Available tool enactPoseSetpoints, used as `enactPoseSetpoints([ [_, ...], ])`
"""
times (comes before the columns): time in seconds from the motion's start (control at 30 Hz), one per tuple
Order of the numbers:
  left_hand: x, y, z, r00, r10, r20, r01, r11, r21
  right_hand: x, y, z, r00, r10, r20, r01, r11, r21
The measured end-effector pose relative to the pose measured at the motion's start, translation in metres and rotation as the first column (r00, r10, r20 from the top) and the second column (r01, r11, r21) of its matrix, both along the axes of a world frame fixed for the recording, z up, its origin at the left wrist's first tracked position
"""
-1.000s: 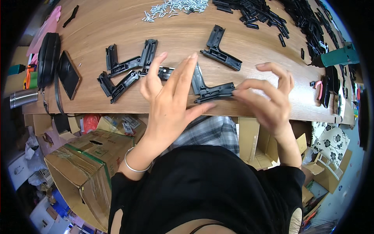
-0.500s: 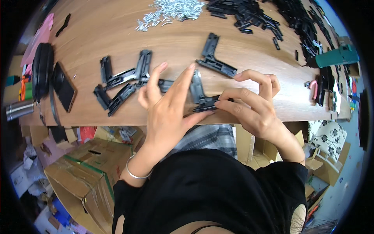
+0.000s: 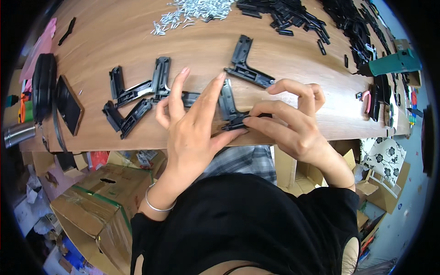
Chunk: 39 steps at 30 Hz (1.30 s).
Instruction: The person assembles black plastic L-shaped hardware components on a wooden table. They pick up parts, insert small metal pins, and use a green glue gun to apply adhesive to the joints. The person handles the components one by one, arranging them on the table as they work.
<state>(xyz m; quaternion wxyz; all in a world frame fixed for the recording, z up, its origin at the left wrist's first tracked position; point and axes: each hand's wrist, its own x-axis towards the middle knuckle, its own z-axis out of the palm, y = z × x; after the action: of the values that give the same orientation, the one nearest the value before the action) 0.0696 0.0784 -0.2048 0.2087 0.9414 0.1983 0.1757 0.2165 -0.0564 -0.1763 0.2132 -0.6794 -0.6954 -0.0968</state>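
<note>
An L-shaped black plastic bracket [image 3: 227,103] lies at the table's near edge between my hands. My left hand [image 3: 190,130] steadies it, the thumb along its near side and the index finger by its far end; the other fingers are spread. With thumb and index finger, my right hand [image 3: 291,121] pinches the bracket's right arm; whether a smaller piece is in that pinch is hidden. Another L-shaped bracket [image 3: 250,71] lies just beyond my right fingertips. Left of my left hand are several more such brackets [image 3: 135,94], partly overlapping, one of them half covered by my fingers.
Silver screws [image 3: 201,11] and small black plastic pieces [image 3: 293,18] are heaped at the far side. A green power screwdriver [image 3: 392,63] and pink-handled pliers [image 3: 366,101] lie right. At left are a phone [image 3: 69,105] and a black case [image 3: 44,85]. Cardboard boxes [image 3: 98,206] stand below the table.
Both hands keep their grip on the same bracket with almost no finger movement. The whole view has shifted slightly, so the table's things appear a little further left.
</note>
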Motion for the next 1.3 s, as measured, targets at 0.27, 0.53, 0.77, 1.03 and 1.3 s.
enactPoseSetpoints([
  [0.27, 0.005, -0.004, 0.002, 0.999, 0.003, -0.043, 0.0, 0.998, 0.064, 0.007, -0.002, -0.002, 0.984, 0.109, -0.138, -0.112, 0.993, -0.018],
  [0.53, 0.005, -0.004, 0.006, 0.999, -0.004, -0.037, 0.007, 0.995, 0.096, 0.037, -0.01, -0.023, 0.88, 0.034, -0.473, -0.036, 0.999, 0.006],
  [0.77, 0.036, 0.012, 0.03, 0.999, -0.035, 0.017, 0.03, 0.972, 0.234, 0.163, -0.053, -0.032, 0.554, -0.786, 0.276, 0.796, 0.597, 0.1],
  [1.03, 0.065, 0.034, 0.026, 0.99, -0.14, -0.012, 0.138, 0.956, 0.259, 0.156, -0.045, -0.021, 0.739, -0.664, 0.115, 0.655, 0.748, 0.107],
  [1.3, 0.066, 0.029, 0.029, 0.988, -0.157, -0.007, 0.157, 0.978, 0.137, 0.147, -0.022, -0.018, 0.73, -0.616, -0.298, 0.64, 0.768, -0.021],
])
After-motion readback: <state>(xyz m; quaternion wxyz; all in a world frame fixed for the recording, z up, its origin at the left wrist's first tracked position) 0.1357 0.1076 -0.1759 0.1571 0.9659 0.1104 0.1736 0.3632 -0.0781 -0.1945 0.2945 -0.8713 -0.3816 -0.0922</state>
